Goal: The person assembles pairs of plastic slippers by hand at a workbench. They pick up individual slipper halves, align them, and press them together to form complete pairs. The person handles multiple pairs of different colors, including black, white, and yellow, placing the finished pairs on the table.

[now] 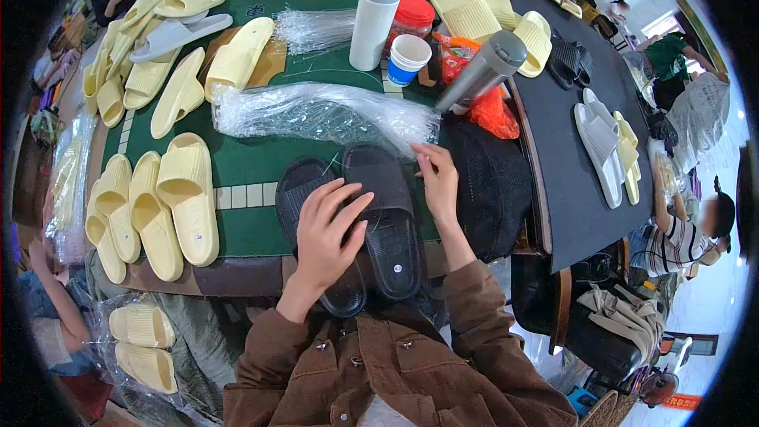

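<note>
Left hand (328,229) flat on paired black slippers (371,213); right hand (437,178) fingers pinch a clear bag (316,115) (yellow slippers (170,202) wait unbagged on the counter (253,162)).

Looks like a small slipper packing workshop, folks sitting around tables. Yellow slippers (183,198) are piling up left of the hands, clear plastic bags (316,115) are lying just beyond them, more slippers are sitting on the black table (569,182) off to the right, and another person (688,233) is working there.
</note>
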A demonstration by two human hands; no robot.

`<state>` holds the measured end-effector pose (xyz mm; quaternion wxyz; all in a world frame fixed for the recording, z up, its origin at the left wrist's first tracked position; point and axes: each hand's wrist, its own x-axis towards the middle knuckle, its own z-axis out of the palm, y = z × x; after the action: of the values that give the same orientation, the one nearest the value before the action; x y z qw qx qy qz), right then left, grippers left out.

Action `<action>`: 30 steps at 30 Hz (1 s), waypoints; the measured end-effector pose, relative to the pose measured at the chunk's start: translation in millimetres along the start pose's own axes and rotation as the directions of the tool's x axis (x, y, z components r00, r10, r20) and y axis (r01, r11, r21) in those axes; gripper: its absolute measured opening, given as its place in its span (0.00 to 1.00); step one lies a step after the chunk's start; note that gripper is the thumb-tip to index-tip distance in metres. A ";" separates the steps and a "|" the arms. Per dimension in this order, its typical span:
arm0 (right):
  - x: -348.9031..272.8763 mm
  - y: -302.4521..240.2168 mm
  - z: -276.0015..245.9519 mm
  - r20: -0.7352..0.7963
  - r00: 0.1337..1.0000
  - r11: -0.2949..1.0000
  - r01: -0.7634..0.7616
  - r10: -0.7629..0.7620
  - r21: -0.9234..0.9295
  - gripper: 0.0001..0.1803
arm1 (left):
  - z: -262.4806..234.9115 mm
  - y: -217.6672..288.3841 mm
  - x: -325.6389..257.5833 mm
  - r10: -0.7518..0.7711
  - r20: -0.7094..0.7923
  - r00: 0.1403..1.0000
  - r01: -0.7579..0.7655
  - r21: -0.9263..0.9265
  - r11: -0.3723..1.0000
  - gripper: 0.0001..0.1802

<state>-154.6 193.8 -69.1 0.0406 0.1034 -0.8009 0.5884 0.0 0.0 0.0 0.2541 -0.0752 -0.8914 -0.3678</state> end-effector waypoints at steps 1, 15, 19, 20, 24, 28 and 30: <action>2.1 -0.5 0.4 0.001 1.000 0.999 0.005 -0.005 -0.046 0.12 | -9.1 4.3 3.5 -0.010 -0.030 1.000 0.006 -0.130 0.992 0.21; -4.5 -6.5 5.1 -0.010 0.997 0.996 0.070 -0.071 -0.051 0.12 | -67.6 118.0 39.2 0.334 -0.576 0.746 -0.665 -0.654 0.359 0.14; -4.0 -1.2 1.1 -0.011 0.998 0.995 0.064 -0.065 -0.071 0.12 | -68.1 134.3 30.5 0.217 -0.542 0.812 -0.583 -0.739 0.338 0.16; -3.7 1.1 0.3 -0.008 0.998 0.995 0.069 -0.069 -0.075 0.12 | -65.6 138.4 29.1 0.175 -0.554 0.814 -0.578 -0.744 0.336 0.16; -3.7 -3.7 3.1 -0.026 0.997 0.995 0.070 -0.072 -0.075 0.12 | -71.1 150.3 21.9 0.065 -0.512 0.857 -0.498 -0.787 0.364 0.17; -4.0 -5.1 2.2 -0.024 0.996 0.994 0.082 -0.084 -0.071 0.12 | -62.3 134.2 28.9 0.197 -0.555 0.808 -0.589 -0.756 0.285 0.18; -4.2 -6.2 2.4 -0.022 0.997 0.995 0.077 -0.078 -0.064 0.12 | -61.5 125.2 32.7 0.272 -0.582 0.766 -0.639 -0.733 0.231 0.18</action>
<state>-149.1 190.3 -64.8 0.0763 0.1259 -0.8140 0.5618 36.5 45.5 130.8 0.4134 -0.3991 -0.4175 -0.7039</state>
